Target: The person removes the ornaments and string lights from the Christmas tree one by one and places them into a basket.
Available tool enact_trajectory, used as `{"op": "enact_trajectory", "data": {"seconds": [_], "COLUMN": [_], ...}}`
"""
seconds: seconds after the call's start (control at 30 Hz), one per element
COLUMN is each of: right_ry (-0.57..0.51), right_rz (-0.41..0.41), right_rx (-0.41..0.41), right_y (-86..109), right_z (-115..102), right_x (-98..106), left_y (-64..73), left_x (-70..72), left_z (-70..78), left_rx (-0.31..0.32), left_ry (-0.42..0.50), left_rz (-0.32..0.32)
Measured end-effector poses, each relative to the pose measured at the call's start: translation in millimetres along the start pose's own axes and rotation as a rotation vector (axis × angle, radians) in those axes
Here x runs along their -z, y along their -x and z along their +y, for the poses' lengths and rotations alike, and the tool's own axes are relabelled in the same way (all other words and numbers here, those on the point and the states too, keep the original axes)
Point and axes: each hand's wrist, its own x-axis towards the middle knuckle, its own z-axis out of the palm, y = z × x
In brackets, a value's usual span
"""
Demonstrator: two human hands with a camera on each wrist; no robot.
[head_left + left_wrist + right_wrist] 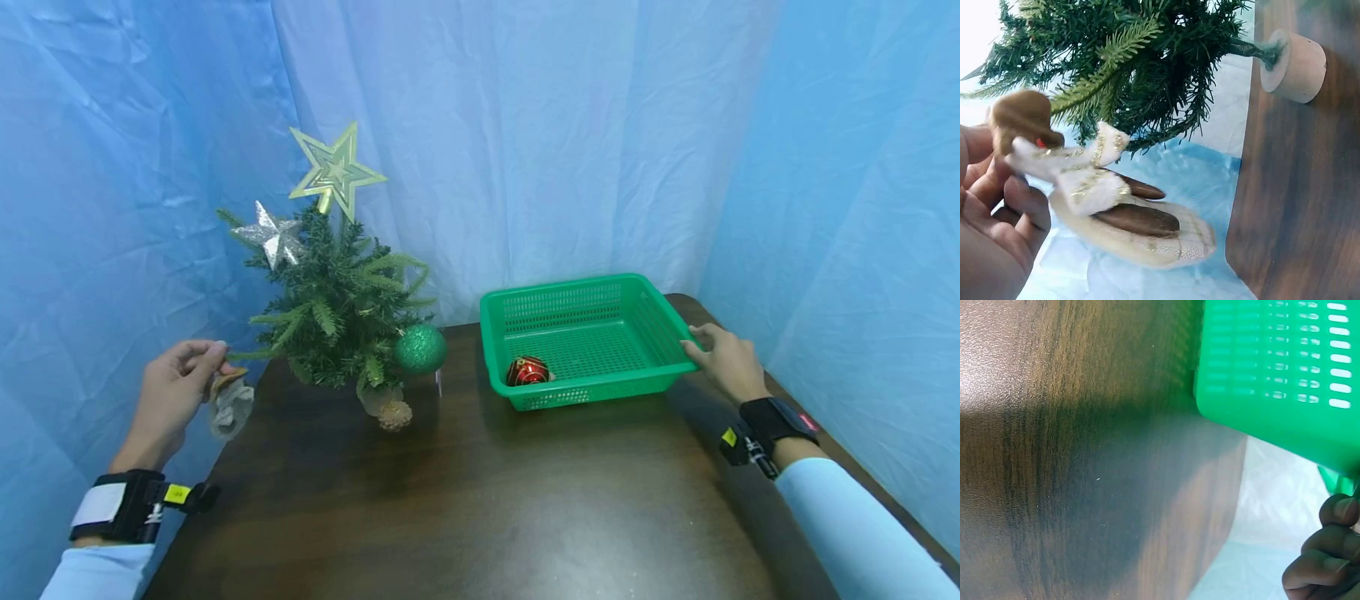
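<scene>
My left hand (174, 392) pinches a small plush doll ornament (1094, 187) by its brown top, at the tip of a low left branch of the Christmas tree (330, 308). In the left wrist view the ornament has a white, gold-trimmed scarf, dark brown limbs and a cream body. Whether it hangs on the branch I cannot tell. Over on the right, my right hand (726, 364) grips the right rim of a green plastic basket (585, 396). A red bauble with gold stripes (528, 371) lies in the basket's front left corner.
The tree bears a gold star (337, 171) on top, a silver star (270, 235) at upper left and a green glitter bauble (421, 348) at lower right. A pinecone-like ornament (395, 415) is by its base. Blue cloth (562, 142) hangs behind the dark wooden table (480, 500).
</scene>
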Motion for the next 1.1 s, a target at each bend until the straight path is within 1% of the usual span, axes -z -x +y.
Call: {"op": "enact_trajectory", "data": {"seconds": [0.1, 0.27, 0.37, 0.53, 0.6, 0.67, 0.73, 0.8, 1.0, 1.1], "right_ry": [-0.002, 0.002, 0.004, 0.000, -0.002, -0.003, -0.003, -0.005, -0.002, 0.001], "right_rz": [-0.001, -0.004, -0.007, 0.003, 0.004, 0.002, 0.000, -0.002, -0.001, 0.007], "right_rx": [-0.008, -0.006, 0.002, 0.015, 0.014, 0.010, 0.007, 0.005, -0.002, 0.004], "right_y": [1.0, -0.1, 0.4, 1.3, 1.6, 2.3, 2.4, 1.9, 1.0, 0.0], "right_z": [-0.3, 0.3, 1.4, 1.9, 1.7, 1.0, 1.2, 1.0, 1.9, 1.8], "right_x": [-0.2, -0.3, -1.0, -1.2, -1.1, -1.0, -1.3, -1.4, -2.0, -1.5], "left_y": [2.2, 7.1, 8.6, 9.5, 10.0, 10.0, 10.2, 10.0, 9.0, 7.6], "left_x": [3.0, 8.3, 9.1, 8.5, 8.7, 8.9, 9.3, 9.8, 11.6, 9.7], "left_z": [-3.6, -11.5, -14.1, -13.4, -12.8, -12.4, -11.6, -10.5, -2.2, 4.0], "left_rx": [-0.004, 0.027, 0.067, 0.175, 0.200, 0.214, 0.205, 0.182, 0.071, 0.040], "left_ry": [-0.020, -0.074, -0.118, -0.207, -0.236, -0.238, -0.214, -0.185, -0.070, -0.071], "left_rz": [-0.018, -0.045, -0.041, -0.021, -0.018, -0.017, -0.011, 0.004, 0.066, 0.116]}}
